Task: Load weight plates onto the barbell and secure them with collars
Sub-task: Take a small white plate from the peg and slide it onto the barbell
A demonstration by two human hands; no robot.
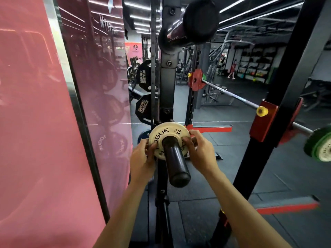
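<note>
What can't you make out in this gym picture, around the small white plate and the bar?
- Head view: white Rogue plate, lettering partly covered by the left hand, right hand and storage peg.
- Green plate on the barbell: blurred, cut by the right edge; no collar discernible.
- What sits behind the white plate: hidden.

The gym was dim, lit by ceiling light strips (139,17) at the top — these glared off the pink glass panel (35,104) at left. Edges bent and blurred.

Storage peg (176,163) juts toward viewer; rack upright (268,122) crowds right.
</note>
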